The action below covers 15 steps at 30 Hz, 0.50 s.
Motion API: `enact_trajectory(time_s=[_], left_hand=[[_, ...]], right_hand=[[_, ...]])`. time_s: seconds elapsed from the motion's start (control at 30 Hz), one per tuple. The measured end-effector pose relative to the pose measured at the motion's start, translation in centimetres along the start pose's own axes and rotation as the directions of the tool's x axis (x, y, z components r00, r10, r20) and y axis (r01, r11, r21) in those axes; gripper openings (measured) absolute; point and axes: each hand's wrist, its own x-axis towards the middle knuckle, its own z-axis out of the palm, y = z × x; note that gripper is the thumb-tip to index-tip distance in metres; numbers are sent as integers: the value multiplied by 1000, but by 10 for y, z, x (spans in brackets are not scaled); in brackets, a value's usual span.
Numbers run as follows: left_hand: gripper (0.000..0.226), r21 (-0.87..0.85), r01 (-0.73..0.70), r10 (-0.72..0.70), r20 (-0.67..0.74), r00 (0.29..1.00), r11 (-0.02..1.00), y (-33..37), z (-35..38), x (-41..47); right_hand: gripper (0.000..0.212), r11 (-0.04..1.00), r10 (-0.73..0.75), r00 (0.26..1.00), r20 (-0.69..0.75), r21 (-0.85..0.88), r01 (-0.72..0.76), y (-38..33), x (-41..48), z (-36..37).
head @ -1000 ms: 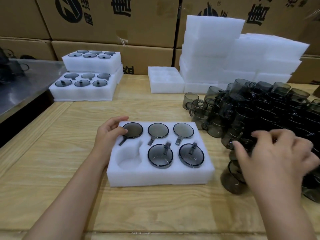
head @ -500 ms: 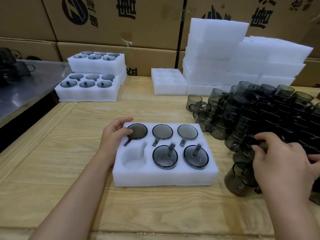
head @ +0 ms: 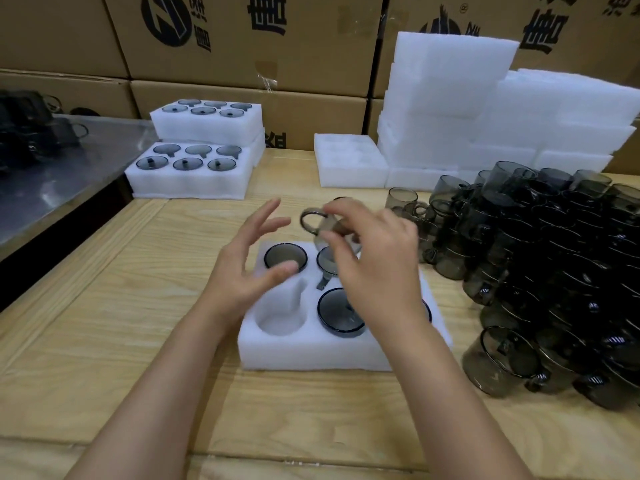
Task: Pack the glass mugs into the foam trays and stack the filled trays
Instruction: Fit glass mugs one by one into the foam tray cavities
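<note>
A white foam tray [head: 304,351] lies in front of me with smoky glass mugs set upside down in its pockets. Its near-left pocket [head: 281,318] is empty. My right hand [head: 377,268] hovers over the tray's middle, shut on a smoky glass mug [head: 320,225] whose handle points left. My left hand [head: 249,268] is raised over the tray's left edge, fingers spread, just left of that mug and not touching it. A big heap of loose glass mugs [head: 547,271] fills the table's right side.
Filled foam trays [head: 194,181] are stacked at the back left, one higher tray [head: 207,124] behind. An empty tray [head: 349,164] and a tall pile of foam trays [head: 485,109] stand at the back. Cardboard boxes [head: 242,46] wall the rear. A metal surface [head: 52,174] lies left.
My right hand took a mug from the heap and carried it left, above the tray. My left hand lifted off the tray's left edge and opened toward the mug.
</note>
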Motion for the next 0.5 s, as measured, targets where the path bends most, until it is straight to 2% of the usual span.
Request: enact_trajectory(time_s=[0.07, 0.13, 0.2, 0.3, 0.4, 0.43, 0.5], left_hand=[[88, 42, -54, 50, 95, 994, 998, 4, 2, -1], [90, 18, -68, 65, 136, 989, 998, 9, 2, 1], [80, -8, -71, 72, 141, 987, 997, 13, 4, 3], [57, -79, -35, 44, 117, 992, 996, 17, 7, 4], [55, -147, 6, 11, 111, 994, 989, 17, 2, 4], [59, -161, 18, 3, 131, 991, 987, 16, 0, 4], [67, -212, 73, -35, 176, 984, 975, 15, -2, 5]], right_hand=[[24, 997, 8, 998, 55, 79, -12, -2, -6, 7], [27, 992, -4, 994, 106, 124, -9, -4, -13, 12], [29, 987, -22, 994, 109, 162, 4, -7, -18, 15], [30, 977, -51, 998, 30, 207, 44, -10, -24, 18], [38, 955, -27, 999, 42, 296, 14, -6, -24, 12], [44, 944, 0, 997, 82, 329, -27, -3, -23, 9], [59, 904, 39, 966, 255, 404, -143, 4, -20, 3]])
